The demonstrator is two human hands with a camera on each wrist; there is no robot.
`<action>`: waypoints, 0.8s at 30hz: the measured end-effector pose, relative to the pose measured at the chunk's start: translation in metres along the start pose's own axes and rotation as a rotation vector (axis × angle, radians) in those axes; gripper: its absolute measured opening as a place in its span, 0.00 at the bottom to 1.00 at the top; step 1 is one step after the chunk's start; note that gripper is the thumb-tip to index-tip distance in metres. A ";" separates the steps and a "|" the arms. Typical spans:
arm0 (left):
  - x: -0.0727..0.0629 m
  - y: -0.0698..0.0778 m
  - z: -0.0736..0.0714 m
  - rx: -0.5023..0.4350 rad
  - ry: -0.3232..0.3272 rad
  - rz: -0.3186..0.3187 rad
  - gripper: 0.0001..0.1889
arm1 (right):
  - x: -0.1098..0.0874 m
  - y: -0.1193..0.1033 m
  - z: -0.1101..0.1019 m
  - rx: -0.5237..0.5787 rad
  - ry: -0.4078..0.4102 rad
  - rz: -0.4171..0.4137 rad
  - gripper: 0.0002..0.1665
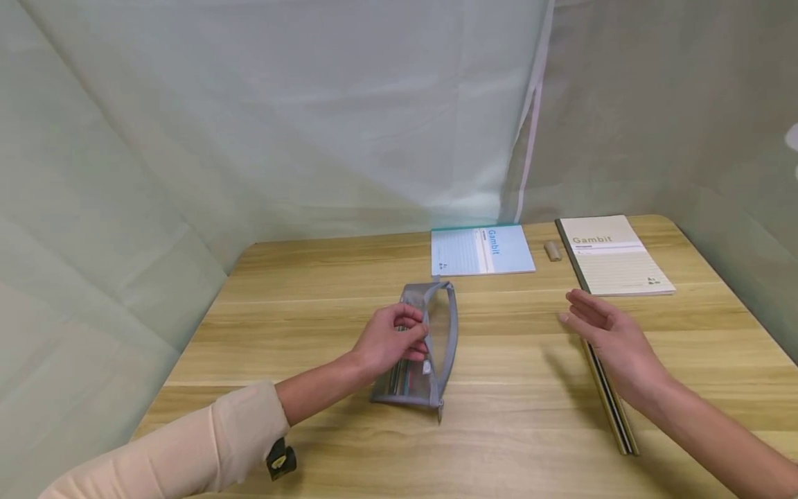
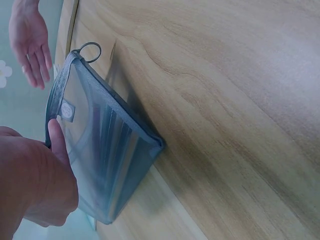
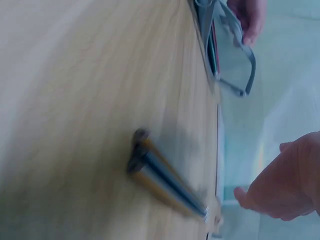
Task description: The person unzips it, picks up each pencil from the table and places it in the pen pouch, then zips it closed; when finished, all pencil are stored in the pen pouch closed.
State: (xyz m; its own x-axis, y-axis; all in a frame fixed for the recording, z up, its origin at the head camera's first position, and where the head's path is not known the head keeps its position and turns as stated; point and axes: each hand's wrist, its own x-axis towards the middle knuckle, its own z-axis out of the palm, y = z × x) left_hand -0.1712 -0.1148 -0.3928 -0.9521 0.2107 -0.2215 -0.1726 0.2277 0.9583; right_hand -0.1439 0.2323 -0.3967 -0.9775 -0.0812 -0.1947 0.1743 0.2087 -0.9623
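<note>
Two bare hands reach in over a wood-grain table [image 1: 499, 450], each at different work. On the near middle of it sits a grey see-through pouch [image 1: 432, 389], its zipped mouth gaping toward the right side. The left hand [image 1: 393, 339] pinches the lip of that mouth between thumb and fingers. Slim sticks [image 1: 399, 381] show through the wall, lying side by side inside. A ring-shaped zip pull [image 2: 90, 51] hangs at the near corner, and a small pale tag [image 2: 67, 110] sits by the zip.

The right hand [image 1: 617, 343] is empty, its fingers straight and close together, held in the air over the far end of a long gold-and-black bar [image 1: 609, 402]. The right wrist view shows that bar lying on the table, apart from the hand; blur hides whether it is one piece or several.

Farther back lie a blue notebook [image 1: 470, 251], a small tan block [image 1: 552, 251] and a cream notebook [image 1: 617, 260], the block between the two, both covers reading "Gambit"
</note>
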 end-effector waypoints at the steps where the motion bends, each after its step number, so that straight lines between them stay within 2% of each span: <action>1: 0.001 0.000 0.000 -0.002 0.003 -0.005 0.11 | -0.001 0.002 -0.004 -0.016 0.002 -0.005 0.48; 11: 0.001 0.000 0.000 0.005 0.004 0.006 0.12 | -0.007 0.032 -0.033 -0.123 0.046 -0.081 0.48; 16: 0.001 0.000 0.001 0.007 0.004 0.008 0.12 | -0.010 0.046 -0.041 -0.155 0.048 -0.098 0.44; 20: 0.001 0.000 0.001 0.007 0.008 0.009 0.11 | -0.009 0.056 -0.044 -0.111 0.049 -0.083 0.42; 24: 0.001 0.001 0.003 0.010 0.015 0.013 0.11 | -0.008 0.066 -0.045 -0.022 0.041 -0.080 0.41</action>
State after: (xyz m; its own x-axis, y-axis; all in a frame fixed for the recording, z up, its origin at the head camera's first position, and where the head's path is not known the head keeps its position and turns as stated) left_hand -0.1718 -0.1120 -0.3929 -0.9580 0.1994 -0.2060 -0.1575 0.2343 0.9593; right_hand -0.1300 0.2909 -0.4505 -0.9923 -0.0589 -0.1087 0.0929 0.2249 -0.9700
